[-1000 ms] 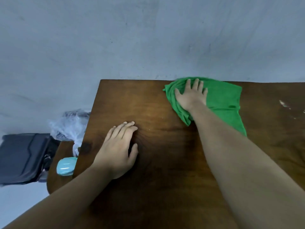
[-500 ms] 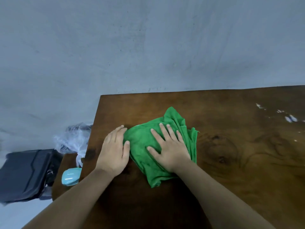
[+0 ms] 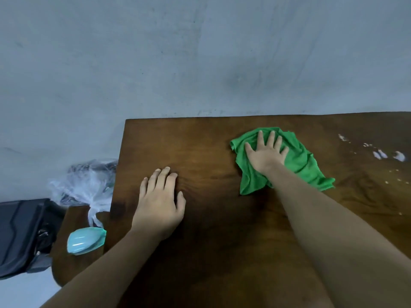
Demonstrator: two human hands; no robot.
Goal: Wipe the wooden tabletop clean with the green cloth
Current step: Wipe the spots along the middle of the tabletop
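Note:
A crumpled green cloth (image 3: 307,165) lies on the dark wooden tabletop (image 3: 200,147), toward its far edge. My right hand (image 3: 265,153) presses flat on the cloth with fingers spread, covering its left half. My left hand (image 3: 159,202) rests palm down on bare wood near the table's left edge, holding nothing, well apart from the cloth. White specks and smears (image 3: 378,153) mark the wood to the right of the cloth.
The table's far edge meets a grey wall (image 3: 200,63). Left of the table, lower down, stand a small wooden stool (image 3: 73,216) with a light-blue object (image 3: 85,240), a clear plastic bag (image 3: 86,185) and a dark case (image 3: 20,234).
My right hand has slid the cloth from beside my left hand away to the right and toward the far edge. My left hand has stayed on the wood.

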